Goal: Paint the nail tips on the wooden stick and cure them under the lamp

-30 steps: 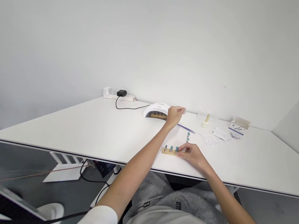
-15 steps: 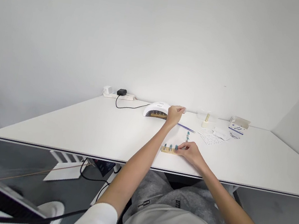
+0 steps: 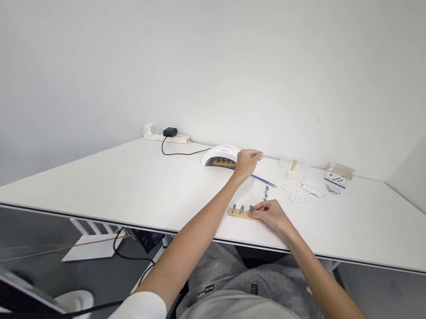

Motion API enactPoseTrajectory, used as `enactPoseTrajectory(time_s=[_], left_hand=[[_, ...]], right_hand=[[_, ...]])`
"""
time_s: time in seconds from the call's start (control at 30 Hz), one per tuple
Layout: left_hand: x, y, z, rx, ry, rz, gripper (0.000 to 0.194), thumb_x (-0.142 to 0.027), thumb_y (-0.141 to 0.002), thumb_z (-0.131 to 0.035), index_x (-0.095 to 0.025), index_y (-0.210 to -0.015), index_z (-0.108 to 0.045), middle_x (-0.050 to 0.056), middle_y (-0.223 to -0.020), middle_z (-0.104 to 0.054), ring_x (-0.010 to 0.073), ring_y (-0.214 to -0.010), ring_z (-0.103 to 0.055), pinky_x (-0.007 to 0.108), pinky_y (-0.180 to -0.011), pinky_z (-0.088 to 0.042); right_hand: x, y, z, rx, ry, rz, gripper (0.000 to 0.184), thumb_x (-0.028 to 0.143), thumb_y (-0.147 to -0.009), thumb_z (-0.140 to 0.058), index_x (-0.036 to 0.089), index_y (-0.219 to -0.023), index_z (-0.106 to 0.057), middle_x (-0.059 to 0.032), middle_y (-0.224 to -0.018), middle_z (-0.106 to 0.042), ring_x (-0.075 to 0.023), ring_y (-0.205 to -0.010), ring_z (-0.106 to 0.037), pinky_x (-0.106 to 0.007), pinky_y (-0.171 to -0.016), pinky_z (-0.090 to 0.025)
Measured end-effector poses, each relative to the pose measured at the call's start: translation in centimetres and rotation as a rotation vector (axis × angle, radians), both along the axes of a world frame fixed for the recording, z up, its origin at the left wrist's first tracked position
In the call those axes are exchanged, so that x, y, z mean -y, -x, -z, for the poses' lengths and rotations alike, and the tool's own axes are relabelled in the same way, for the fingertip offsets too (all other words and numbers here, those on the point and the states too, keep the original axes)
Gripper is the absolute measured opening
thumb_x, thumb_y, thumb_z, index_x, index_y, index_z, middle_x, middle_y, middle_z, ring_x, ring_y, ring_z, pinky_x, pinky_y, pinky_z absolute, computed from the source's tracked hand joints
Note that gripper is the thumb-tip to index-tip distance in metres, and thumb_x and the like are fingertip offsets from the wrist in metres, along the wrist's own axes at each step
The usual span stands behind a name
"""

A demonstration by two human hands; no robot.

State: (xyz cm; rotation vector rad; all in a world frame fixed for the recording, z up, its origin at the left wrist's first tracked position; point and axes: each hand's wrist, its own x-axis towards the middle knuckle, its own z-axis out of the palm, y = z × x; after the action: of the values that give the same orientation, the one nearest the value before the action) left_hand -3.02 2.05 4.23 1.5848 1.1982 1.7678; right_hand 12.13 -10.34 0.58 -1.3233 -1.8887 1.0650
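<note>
My left hand (image 3: 247, 164) is closed beside the nail lamp (image 3: 223, 150), with a small white pad (image 3: 261, 156) at its fingertips. Near the front edge, my right hand (image 3: 274, 215) pinches a glossy blue-green false nail (image 3: 251, 208) on its little metal stand. That nail is partly hidden by the fingers. Under it lies a wooden strip (image 3: 237, 214), whose left part carries two more blue-green nails (image 3: 241, 209) standing upright. Behind the right hand, a few more such nails (image 3: 266, 192) stand in a short row. Purple tweezers (image 3: 264, 180) lie beyond, below the left hand.
A wooden rack with metal stands (image 3: 223, 164) sits inside the lamp. To the right are dotted sticker sheets (image 3: 298, 193), a clear container (image 3: 284, 161), a cream-coloured holder (image 3: 290, 174) and an opened box (image 3: 338, 175). A power strip (image 3: 159, 136) with a black adapter (image 3: 170, 131) stands back left.
My right fingers have shifted slightly over the nail at the strip, covering more of it. My left hand keeps its place with the white pad. The view has moved a little.
</note>
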Motion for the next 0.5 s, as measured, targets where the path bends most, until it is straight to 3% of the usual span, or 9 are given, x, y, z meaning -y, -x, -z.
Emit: enactPoseTrajectory(time_s=[0.27, 0.5], left_hand=[[0.06, 0.03, -0.08, -0.033, -0.038, -0.007, 0.017, -0.021, -0.079, -0.06, -0.014, -0.08, -0.076, 0.006, -0.084, -0.076, 0.0196, -0.083, -0.071, 0.031, -0.083, -0.054], [0.06, 0.04, -0.11, -0.046, -0.028, -0.011, 0.017, -0.02, -0.079, -0.06, -0.014, -0.081, -0.076, 0.006, -0.085, -0.076, 0.019, -0.084, -0.071, 0.031, -0.084, -0.054]], right_hand=[[-0.08, -0.15, 0.13, -0.085, -0.025, -0.02, 0.019, 0.033, -0.061, -0.074, 0.015, -0.069, -0.072, -0.0019, -0.065, -0.064, -0.0134, -0.06, -0.051, -0.026, -0.057, -0.036], [-0.05, -0.23, 0.26, -0.091, -0.056, -0.022, 0.019, 0.032, -0.062, -0.073, 0.015, -0.071, -0.073, -0.0046, -0.073, -0.069, -0.0158, -0.066, -0.056, -0.027, -0.061, -0.04]])
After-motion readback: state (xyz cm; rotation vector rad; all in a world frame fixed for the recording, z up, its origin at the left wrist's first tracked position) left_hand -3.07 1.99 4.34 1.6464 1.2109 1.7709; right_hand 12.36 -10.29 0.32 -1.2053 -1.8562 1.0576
